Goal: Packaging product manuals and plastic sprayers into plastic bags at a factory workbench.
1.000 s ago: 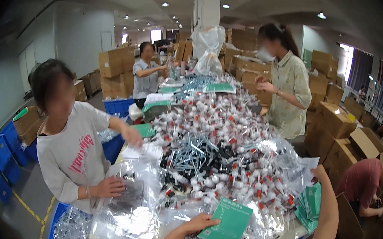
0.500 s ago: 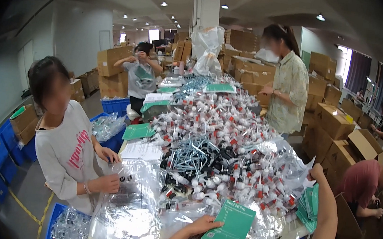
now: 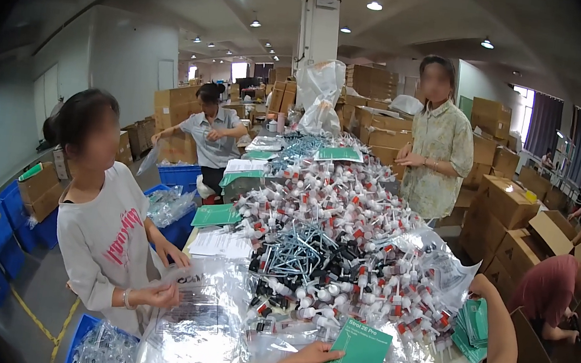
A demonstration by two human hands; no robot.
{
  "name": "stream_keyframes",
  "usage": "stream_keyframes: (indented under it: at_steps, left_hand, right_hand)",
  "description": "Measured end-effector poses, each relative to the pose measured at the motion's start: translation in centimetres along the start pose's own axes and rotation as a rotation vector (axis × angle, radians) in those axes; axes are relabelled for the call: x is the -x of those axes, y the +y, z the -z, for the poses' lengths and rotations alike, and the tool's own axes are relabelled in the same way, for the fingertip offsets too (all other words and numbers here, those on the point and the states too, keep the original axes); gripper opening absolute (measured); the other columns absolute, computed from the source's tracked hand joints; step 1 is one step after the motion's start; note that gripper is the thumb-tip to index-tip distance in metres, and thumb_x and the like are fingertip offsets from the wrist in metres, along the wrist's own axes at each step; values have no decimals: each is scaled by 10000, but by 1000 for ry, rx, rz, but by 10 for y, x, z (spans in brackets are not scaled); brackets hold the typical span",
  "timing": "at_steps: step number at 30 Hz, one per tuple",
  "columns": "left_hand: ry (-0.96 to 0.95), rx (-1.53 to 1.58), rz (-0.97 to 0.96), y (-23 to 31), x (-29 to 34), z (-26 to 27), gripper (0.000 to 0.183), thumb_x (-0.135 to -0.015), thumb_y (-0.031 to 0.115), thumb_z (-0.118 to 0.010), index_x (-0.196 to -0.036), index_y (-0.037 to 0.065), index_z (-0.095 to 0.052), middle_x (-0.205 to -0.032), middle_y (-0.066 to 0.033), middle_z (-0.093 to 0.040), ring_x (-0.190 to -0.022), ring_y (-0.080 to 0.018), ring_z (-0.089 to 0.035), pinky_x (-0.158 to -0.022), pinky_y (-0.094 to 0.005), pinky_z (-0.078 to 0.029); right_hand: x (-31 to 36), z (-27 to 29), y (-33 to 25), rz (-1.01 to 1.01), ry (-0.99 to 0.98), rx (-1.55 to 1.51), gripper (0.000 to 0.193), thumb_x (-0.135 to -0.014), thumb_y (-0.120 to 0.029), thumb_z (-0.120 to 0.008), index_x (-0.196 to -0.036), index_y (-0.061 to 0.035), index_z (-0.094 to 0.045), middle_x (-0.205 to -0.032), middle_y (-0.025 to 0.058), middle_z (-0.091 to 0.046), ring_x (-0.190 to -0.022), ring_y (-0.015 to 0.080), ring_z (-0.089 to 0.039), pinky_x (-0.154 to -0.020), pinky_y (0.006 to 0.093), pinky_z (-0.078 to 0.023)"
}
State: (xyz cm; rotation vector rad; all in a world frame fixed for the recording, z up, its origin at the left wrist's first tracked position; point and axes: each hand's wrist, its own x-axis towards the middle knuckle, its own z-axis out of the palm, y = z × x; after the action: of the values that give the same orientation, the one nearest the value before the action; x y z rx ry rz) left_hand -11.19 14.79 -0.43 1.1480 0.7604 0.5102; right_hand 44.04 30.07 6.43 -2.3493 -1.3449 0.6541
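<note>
a workshop (stacked cardboard boxes (image 3: 507, 205))

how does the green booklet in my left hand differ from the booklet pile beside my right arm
The held booklet looks single, while the booklet pile has several overlapping. The held booklet is pinched at its left edge by your left hand; the booklet pile lies loosely fanned. Both are green.

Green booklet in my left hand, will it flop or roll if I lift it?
The green booklet probably won't flop much: your left hand grips one edge, yet the cover looks nearly flat. It is likely light, since it appears thin. Its flat, rectangular shape makes rolling unlikely.
</note>
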Motion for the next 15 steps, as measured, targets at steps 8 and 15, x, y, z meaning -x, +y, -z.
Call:
stream_keyframes:
  at_steps: [8, 15]
  left_hand:
    - [12, -26, -1, -6, -3, 3, 320, -883, 276, -575, -1022, -7, -632, -846, 8, -642, -710, -40, -563, -625, -198, -463]
    - [0, -32, -2, 4, -1, -1, 300, -883, 254, -574, -997, -15, -639, -835, 1, -644, -700, -45, -563, -621, -208, -465]
  right_hand:
    - [3, -7, -8, 87, -4, 91, 105, -709, -15, -597, -677, 76, -638, -571, 192, -605, -472, 260, -607, -445, 363, -495]
    - [-20, -17, 22, 268, 381, 386, 209, -715, -76, -519, -817, 97, -579, -870, 287, -604, -868, 425, -591, -758, 451, -491]
